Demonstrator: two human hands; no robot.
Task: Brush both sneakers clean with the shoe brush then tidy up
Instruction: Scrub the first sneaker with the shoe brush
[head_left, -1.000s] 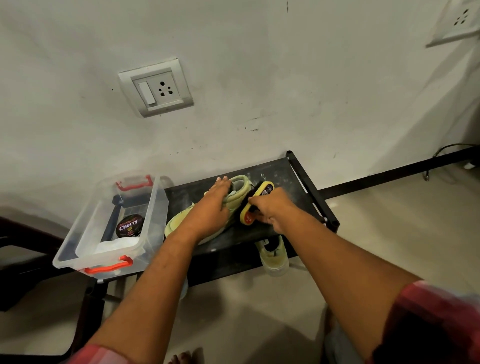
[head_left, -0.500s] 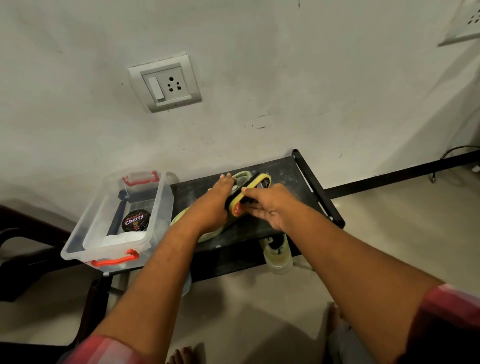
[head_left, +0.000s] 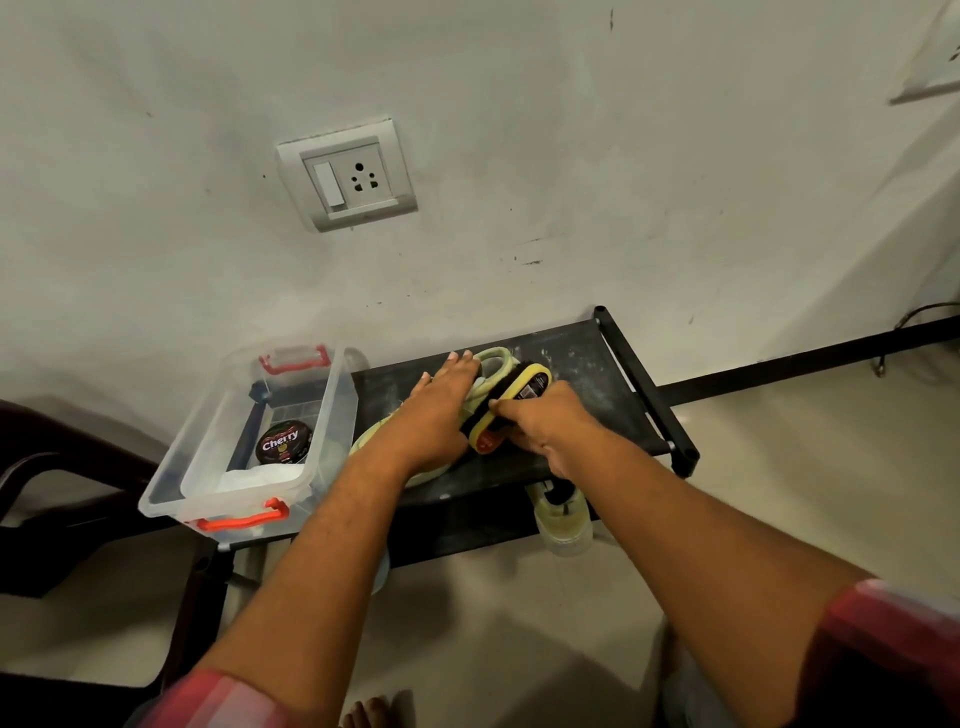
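Left hand (head_left: 441, 410) is laid flat on top of the sneaker (head_left: 493, 358), fingers straight and close together, pressing it down on the black rack (head_left: 613, 374). Right hand (head_left: 545, 426) has fingers and thumb curled round the shoe brush (head_left: 511, 402), gripping it from the yellow back side. Brush lies on a diagonal: red end near-left, other end far-right, bristles facing left against the side of the sneaker up by the collar. Sneaker runs on abt the same diagonal, toe pointing near-left twd the clear plastic box (head_left: 218, 467), opening at the far-right end. 2nd sneaker (head_left: 563, 519) is under the rack's front edge, mostly hidden, can't tell which way it points.

Vs half a sec ago: brush has slid a little nearer along the shoe, same tilt. Left hand hasn't budged off the sneaker, right hand's grip looks the same. Box and the Cherry tin (head_left: 284, 441) inside it are unchanged.
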